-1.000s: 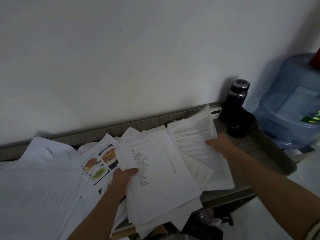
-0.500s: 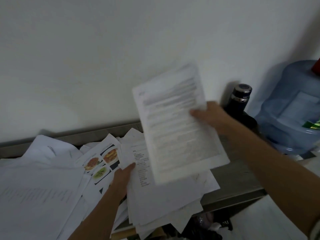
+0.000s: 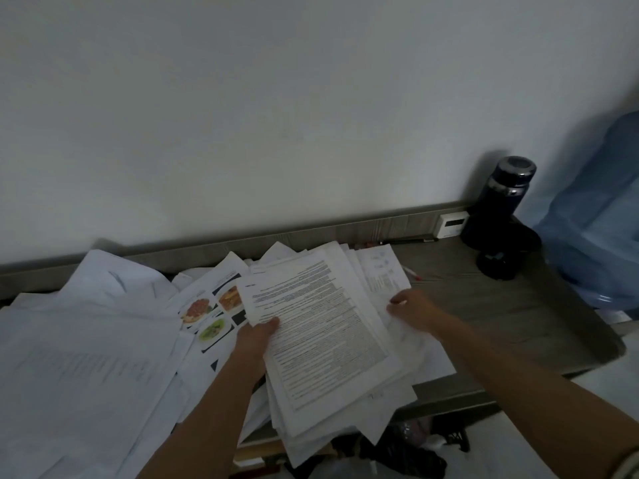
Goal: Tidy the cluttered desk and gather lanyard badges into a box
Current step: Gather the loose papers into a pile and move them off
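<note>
- Left hand (image 3: 257, 337) grips the left edge of the paper stack (image 3: 325, 340), thumb on top, right of a food-photo sheet (image 3: 214, 309).
- That paper stack lies on the desk (image 3: 501, 305), overhanging its front edge.
- Right hand (image 3: 418, 311) pinches the paper stack's lower sheets at their right edge.
- Dark bottle (image 3: 501, 198) stands by the wall.

Paper stack (image 3: 328, 340): white printed sheets, fanned unevenly, overhanging front edge of grey desk (image 3: 501, 305).

Two hands: left hand (image 3: 254, 340), right hand (image 3: 416, 311). One counter (image 3: 501, 305). One bottle (image 3: 501, 202). One water jug (image 3: 601, 216). One food-photo sheet (image 3: 214, 312). Many loose sheets (image 3: 86, 340), uncountable.
</note>
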A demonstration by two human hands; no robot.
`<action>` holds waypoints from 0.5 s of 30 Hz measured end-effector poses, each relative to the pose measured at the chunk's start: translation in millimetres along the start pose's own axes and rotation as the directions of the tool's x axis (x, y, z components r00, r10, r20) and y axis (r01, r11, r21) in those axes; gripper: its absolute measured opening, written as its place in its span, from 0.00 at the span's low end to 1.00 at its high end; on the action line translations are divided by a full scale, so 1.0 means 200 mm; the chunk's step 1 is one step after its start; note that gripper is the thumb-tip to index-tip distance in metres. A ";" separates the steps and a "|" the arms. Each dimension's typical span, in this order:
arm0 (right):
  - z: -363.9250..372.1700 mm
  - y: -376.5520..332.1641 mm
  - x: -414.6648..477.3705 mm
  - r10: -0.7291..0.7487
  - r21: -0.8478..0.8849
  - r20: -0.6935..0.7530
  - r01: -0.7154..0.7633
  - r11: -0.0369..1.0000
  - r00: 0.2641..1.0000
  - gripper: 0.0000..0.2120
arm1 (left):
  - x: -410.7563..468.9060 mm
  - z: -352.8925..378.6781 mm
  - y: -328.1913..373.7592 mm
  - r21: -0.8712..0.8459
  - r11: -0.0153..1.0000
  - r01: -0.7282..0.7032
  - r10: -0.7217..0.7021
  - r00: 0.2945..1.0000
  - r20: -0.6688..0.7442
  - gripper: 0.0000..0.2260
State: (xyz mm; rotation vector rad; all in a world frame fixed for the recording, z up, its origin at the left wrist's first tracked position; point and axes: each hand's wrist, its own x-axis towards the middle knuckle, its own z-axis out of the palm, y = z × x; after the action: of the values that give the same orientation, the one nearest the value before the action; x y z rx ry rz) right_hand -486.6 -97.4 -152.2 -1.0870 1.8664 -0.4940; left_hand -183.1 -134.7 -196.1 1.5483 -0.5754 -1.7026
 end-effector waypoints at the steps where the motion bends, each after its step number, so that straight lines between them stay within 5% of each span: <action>1: 0.00 0.03 -0.03 0.031 0.058 0.064 -0.035 0.998 0.997 0.03 | 0.01 0.00 0.01 -0.002 1.000 0.003 -0.003 1.000 -0.010 0.17; 4: 0.03 0.08 -0.08 -0.012 0.093 0.081 0.005 0.996 0.997 0.03 | 0.01 -0.01 0.01 -0.009 1.000 0.021 -0.021 1.000 0.005 0.16; 8: -0.08 0.00 -0.10 -0.229 -0.291 -0.195 0.166 0.942 0.954 0.11 | 0.01 0.00 0.01 0.005 1.000 0.020 -0.020 1.000 0.013 0.17; 11: -0.26 -0.15 -0.17 -0.466 -0.479 -0.368 0.265 0.837 0.805 0.14 | 0.00 0.00 0.01 0.016 1.000 0.015 -0.015 1.000 0.018 0.17; 15: -0.51 -0.34 -0.30 -0.597 -0.426 -0.526 0.420 0.802 0.606 0.12 | -0.01 -0.01 0.01 0.003 1.000 0.006 -0.006 1.000 0.028 0.16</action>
State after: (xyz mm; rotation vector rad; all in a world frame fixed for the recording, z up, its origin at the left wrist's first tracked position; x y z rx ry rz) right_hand -527.9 -93.6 -21.6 -1.8416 2.2242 -1.0988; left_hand -181.4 -134.8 -193.7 1.5324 -0.5884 -1.7307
